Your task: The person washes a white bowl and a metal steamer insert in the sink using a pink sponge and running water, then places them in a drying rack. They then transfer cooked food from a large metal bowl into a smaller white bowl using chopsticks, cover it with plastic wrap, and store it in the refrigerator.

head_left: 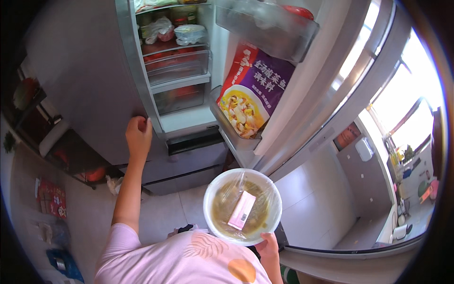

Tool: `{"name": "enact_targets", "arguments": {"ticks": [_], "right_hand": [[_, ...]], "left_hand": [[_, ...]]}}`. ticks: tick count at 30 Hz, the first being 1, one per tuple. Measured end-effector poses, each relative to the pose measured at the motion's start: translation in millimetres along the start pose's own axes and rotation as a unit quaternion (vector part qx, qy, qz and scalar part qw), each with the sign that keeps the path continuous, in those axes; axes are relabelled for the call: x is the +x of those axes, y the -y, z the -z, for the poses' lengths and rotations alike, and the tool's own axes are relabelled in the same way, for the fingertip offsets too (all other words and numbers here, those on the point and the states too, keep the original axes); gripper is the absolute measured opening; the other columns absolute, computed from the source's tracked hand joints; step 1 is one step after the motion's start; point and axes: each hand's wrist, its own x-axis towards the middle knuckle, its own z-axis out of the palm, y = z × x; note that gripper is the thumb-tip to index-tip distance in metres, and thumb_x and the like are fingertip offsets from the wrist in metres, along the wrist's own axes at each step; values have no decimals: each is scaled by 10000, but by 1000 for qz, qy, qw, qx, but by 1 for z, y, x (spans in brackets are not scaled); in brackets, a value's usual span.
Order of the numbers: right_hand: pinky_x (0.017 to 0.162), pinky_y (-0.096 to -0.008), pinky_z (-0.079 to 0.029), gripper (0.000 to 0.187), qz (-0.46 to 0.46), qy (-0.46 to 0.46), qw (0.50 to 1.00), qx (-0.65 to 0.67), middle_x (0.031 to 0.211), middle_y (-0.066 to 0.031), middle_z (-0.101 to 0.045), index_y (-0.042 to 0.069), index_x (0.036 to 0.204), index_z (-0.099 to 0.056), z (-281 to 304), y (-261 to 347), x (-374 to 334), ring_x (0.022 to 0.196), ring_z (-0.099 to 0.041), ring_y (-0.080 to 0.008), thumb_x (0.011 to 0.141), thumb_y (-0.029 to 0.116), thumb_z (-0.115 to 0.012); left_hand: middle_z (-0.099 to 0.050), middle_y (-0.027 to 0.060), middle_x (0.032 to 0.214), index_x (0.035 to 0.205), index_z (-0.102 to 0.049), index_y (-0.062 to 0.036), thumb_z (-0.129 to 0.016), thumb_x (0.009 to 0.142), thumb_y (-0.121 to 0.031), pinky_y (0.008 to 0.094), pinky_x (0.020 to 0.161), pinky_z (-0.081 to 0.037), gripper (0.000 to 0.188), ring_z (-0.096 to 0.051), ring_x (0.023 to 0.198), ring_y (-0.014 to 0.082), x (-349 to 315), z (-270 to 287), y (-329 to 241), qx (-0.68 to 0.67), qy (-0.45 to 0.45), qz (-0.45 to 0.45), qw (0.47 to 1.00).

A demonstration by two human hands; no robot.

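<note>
My right hand (267, 245) grips the near right rim of a white bowl (208, 208) in front of my chest. Cling film covers the bowl, with brownish-green soup showing through it. A small pink and white packet (242, 210) lies on the film. My left hand (139, 131) is raised in front of the grey fridge front (90, 71), fingers curled in and nothing visible in them. Whether it touches the panel I cannot tell. Beside it the fridge compartment (189, 118) stands open.
Inside the fridge are a film-covered bowl (190, 33), a plastic bag (160, 29) and clear drawers (178, 68). The opened door holds a large purple and red food packet (250, 92) in its lower bin. A windowed counter (416, 208) runs along the right. A red box (51, 198) is at left.
</note>
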Motion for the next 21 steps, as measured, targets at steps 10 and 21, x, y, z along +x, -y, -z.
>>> {"name": "enact_targets", "arguments": {"ticks": [10,21], "right_hand": [[827,-384,-476,536,125,-74,989,41,1156,-159,-497,-39,1226,-344,5,7,-38,1030,-535,-260,738,101,-517],[790,-372,-493,533,244,-182,951,50,1111,-157,-521,-37,1200,-374,6,31,-87,971,-564,-255,714,110,-536]], "left_hand": [[-583,85,684,757,-577,-25,-639,758,-92,278,592,-454,91,-581,622,181,10,-25,-4,-158,34,66,985],[-523,126,1129,930,-585,-30,-471,779,-146,470,1035,-190,222,-385,1198,278,-97,-103,-261,-81,371,-626,681]]}}
